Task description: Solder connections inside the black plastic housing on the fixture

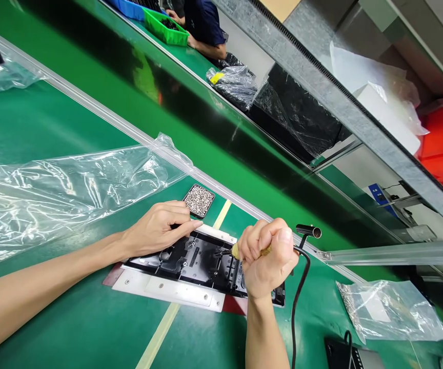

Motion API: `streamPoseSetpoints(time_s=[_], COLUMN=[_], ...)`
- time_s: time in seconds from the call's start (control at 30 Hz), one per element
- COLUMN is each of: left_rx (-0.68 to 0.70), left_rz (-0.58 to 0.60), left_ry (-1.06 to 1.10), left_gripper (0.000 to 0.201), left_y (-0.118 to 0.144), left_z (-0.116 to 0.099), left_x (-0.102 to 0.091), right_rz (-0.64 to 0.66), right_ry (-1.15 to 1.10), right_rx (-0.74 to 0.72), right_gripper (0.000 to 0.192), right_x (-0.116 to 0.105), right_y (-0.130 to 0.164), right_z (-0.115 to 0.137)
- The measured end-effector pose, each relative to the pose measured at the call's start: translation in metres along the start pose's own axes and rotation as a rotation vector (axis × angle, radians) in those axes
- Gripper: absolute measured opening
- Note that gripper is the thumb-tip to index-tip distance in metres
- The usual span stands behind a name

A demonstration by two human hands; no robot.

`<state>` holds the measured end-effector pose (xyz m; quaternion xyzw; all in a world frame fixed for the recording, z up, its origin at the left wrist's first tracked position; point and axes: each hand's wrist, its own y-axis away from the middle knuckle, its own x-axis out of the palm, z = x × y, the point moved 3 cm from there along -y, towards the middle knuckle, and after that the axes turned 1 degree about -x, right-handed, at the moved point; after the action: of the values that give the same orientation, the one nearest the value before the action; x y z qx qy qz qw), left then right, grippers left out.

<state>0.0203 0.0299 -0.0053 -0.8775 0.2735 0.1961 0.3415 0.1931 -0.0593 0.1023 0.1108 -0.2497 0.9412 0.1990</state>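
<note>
My right hand [268, 256] is wrapped round the yellow handle of a soldering iron [235, 251]. A black cord runs down from behind the fist. The iron's tip points left and meets the inside of a black plastic housing [194, 261], which has ribs and small posts. White strips of a fixture [167, 291] hold the housing along both long sides. My left hand [160, 228] rests at the housing's far left edge, thumb stretched along the white strip and fingers beside a small black tray [199, 213] of tiny metal pieces. Nothing shows in its grasp.
A metal tube holder [309, 231] stands right of my fist. Clear plastic sheeting [71, 189] covers the left bench. A bag of small metal parts [390, 310] lies right, above a black device [344, 353]. Across the divider, a person [206, 31] works by a green bin [165, 31].
</note>
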Motion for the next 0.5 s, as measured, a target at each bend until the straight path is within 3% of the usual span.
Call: streamPoseSetpoints(time_s=[0.5], left_rx=[-0.002], left_rz=[-0.010], left_ry=[-0.002], left_gripper=[0.043], left_y=[-0.0006], left_z=[-0.0017], left_x=[-0.0004], right_rz=[0.011], right_ry=[-0.011], right_rx=[0.005], right_gripper=[0.050], right_x=[-0.0015], right_y=[0.0003], right_z=[-0.0010])
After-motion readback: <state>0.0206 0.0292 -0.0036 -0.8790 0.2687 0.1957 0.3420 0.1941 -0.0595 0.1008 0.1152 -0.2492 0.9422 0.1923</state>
